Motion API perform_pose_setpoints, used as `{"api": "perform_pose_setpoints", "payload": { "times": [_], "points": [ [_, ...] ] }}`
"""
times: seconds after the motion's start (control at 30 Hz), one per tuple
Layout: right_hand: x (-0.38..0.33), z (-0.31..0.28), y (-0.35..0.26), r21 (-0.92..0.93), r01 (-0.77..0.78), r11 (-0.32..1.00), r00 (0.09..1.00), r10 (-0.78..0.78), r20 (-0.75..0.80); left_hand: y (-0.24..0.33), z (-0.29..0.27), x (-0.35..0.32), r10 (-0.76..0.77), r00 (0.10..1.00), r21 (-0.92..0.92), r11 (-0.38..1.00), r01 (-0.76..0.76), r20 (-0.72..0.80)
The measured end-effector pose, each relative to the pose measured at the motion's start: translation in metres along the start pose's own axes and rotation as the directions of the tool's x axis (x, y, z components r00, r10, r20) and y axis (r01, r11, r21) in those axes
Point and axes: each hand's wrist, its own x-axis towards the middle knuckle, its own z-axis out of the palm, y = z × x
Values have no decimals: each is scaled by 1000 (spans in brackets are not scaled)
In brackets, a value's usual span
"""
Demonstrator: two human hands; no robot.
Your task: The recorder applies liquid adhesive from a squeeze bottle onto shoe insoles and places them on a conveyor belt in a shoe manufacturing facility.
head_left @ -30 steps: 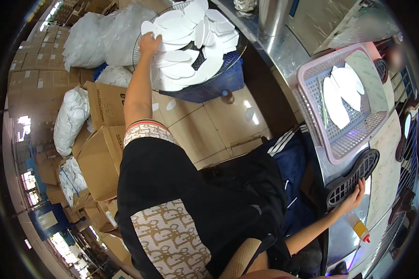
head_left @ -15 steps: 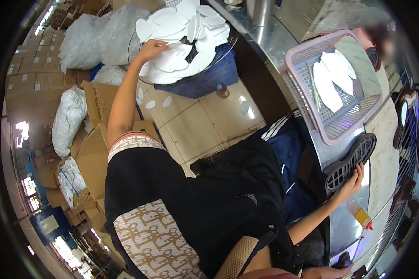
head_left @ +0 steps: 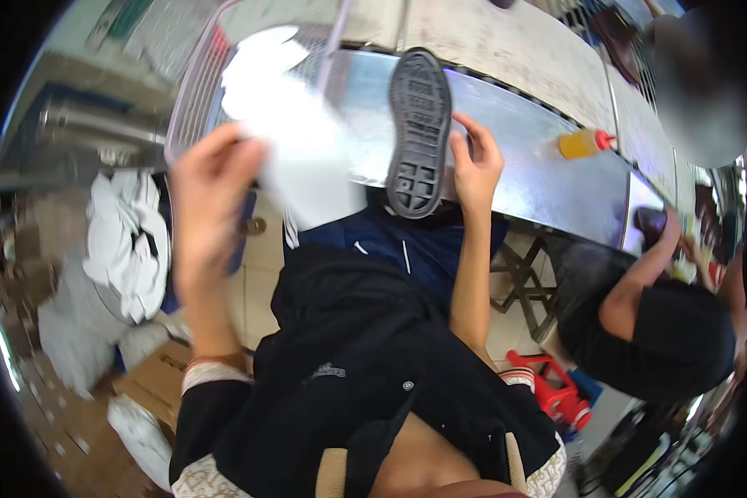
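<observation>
My left hand (head_left: 210, 195) is raised in front of me and grips a white insole (head_left: 303, 162), which is blurred by motion. My right hand (head_left: 476, 162) holds a black shoe sole (head_left: 420, 129) with its tread facing up, over the near edge of the shiny metal table (head_left: 523, 158). The insole sits just left of the sole, apart from it.
A pale mesh basket (head_left: 192, 100) stands on the table at the left. An orange squeeze bottle (head_left: 585, 143) lies on the metal further right. A tub of white insoles (head_left: 129, 241) sits on the floor at left among cardboard boxes. Another person (head_left: 664, 324) in black works at right.
My left hand left the floor tub and came up holding a white insole. My view swung toward the table. The right hand still holds the black sole.
</observation>
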Motion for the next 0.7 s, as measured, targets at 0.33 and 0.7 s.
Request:
{"api": "perform_pose_setpoints", "payload": {
  "times": [0.33,0.7],
  "points": [
    [16,-175,18,-640,-432,636,807,-45,-589,-93,196,144,287,949,617,725,-305,132],
    [98,-180,33,-52,-216,975,893,175,-414,-52,175,62,-183,932,-531,780,332,314]
  ]
}}
